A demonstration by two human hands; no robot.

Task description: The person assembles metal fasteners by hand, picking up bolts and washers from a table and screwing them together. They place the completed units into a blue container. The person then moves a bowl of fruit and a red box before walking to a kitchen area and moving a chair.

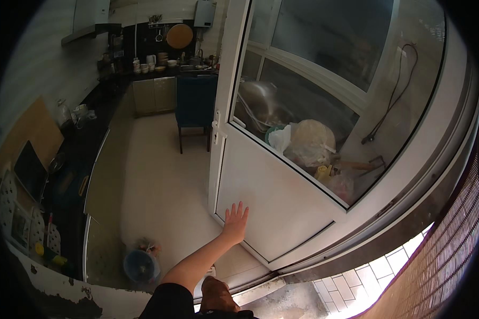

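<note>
My left hand (234, 226) is stretched out with its fingers spread, in front of the white lower panel (282, 218) of a door. Its palm faces the panel and seems to lie flat on it, though I cannot be sure of the contact. The door has a large glass pane (324, 90) above, and a white handle (215, 123) on its left edge, well above my hand. The door stands swung open beside the kitchen. My right hand is out of sight.
A dark counter (88, 114) runs along the left wall. A dark blue chair (197, 103) stands farther in. Near my feet is a lined bin (141, 266). The raised sill (258, 292) crosses the doorway below me; a mesh curtain (436, 260) hangs at right.
</note>
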